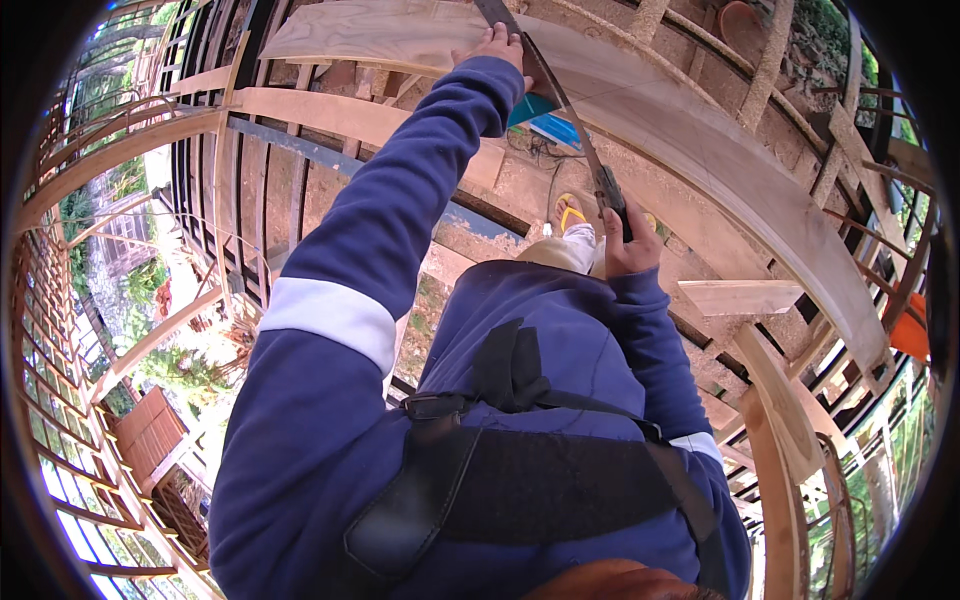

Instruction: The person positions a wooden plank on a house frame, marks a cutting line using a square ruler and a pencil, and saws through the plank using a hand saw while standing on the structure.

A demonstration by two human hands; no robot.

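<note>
A long, narrow dark metal tool [560, 100] crosses a wide pale wooden plank [690, 130], running from the top edge down toward me. My left hand [492, 55] lies with its fingers outstretched at the upper part of the tool, over the plank. My right hand [628, 240] grips the tool's black lower end, thumb along it. A teal and blue object [550, 128] shows beneath the plank, partly hidden, with dark cords below it.
Narrow boards and beams [295, 105] form a framework around me. A sandaled foot [572, 215] shows on the dusty boards below. Short planks [740, 297] and leaning boards [765, 440] are on the right, near an orange object [905, 330]. Greenery shows past railings at both sides.
</note>
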